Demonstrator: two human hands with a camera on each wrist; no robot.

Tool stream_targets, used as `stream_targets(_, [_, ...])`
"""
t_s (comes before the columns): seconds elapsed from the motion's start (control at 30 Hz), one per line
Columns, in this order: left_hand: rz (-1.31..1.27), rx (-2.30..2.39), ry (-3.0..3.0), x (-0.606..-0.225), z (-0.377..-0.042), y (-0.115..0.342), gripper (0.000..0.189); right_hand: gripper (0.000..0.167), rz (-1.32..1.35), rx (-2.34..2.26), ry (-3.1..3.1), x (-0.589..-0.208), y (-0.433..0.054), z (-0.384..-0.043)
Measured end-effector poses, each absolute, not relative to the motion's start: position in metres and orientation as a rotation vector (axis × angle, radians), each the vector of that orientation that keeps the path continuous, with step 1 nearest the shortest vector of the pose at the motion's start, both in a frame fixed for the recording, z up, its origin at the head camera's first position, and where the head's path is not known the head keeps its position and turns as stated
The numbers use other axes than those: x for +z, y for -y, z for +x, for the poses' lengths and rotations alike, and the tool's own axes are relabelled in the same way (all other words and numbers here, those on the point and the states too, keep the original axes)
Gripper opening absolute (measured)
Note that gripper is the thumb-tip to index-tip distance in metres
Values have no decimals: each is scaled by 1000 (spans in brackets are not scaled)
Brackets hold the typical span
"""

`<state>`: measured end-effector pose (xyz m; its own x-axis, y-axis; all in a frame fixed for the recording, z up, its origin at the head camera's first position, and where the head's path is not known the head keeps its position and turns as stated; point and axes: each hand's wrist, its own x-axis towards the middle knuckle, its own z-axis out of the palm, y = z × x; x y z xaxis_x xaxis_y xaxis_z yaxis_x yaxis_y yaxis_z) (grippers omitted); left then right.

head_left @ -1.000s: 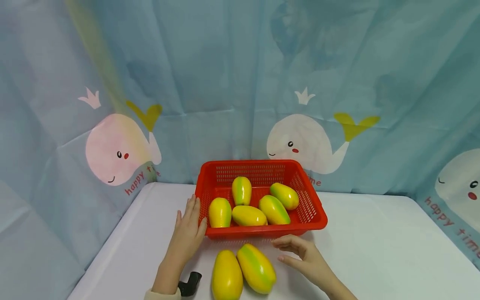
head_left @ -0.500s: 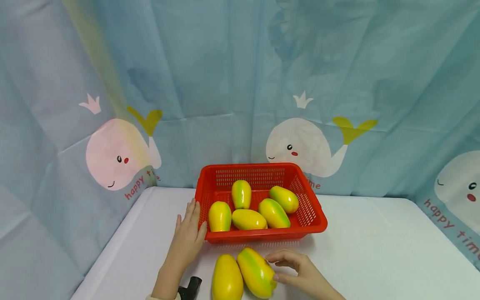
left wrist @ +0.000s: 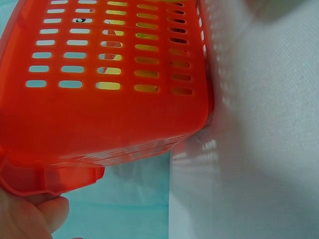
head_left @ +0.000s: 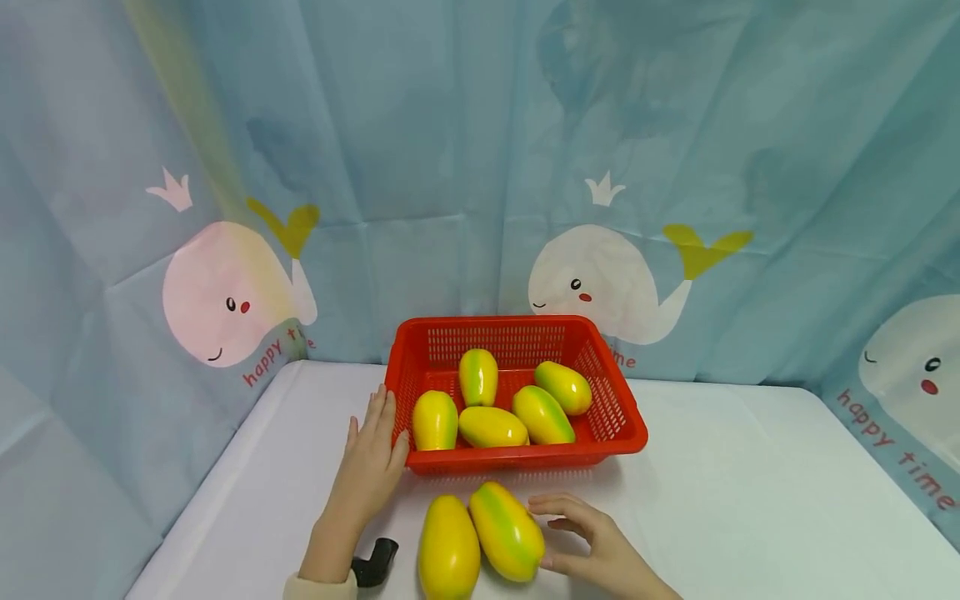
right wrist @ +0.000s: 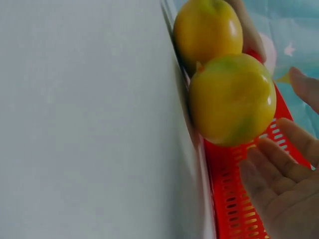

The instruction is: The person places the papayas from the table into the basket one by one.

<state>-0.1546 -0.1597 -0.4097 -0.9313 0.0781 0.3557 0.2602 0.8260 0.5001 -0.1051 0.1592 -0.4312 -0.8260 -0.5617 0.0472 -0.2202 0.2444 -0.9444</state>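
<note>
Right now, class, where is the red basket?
In the head view, the red basket stands beyond the two loose yellow fruits, the left hand at its left side.

Head camera facing forward and down, wrist cameras close, red basket (head_left: 517, 457) shared

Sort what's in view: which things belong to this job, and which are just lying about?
Job, likely:
red basket
five fruits inside
two fruits in front
left hand
right hand

Just around:
white table
whale-print backdrop
small black object
</note>
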Motion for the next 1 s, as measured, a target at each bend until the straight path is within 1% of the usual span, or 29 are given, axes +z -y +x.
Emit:
stream_targets(0.17, [-255, -809, 2692, -408, -156, 160, 61, 46, -705, -1549, -2236, -433, -158, -105])
stream_targets(0.5, [-259, -821, 2713, -410, -160, 151, 62, 54, -755, -1537, -2326, -439, -164, -101])
stream_targets(0.73, [-262, -833, 2734, -408, -162, 153, 63, 66, -914, -1570, -2356, -438, -161, -105])
stream_targets(1.0, [-238, -824, 2750, -403, -159, 160, 62, 75, -863, -1311, -2441, -429, -137, -111])
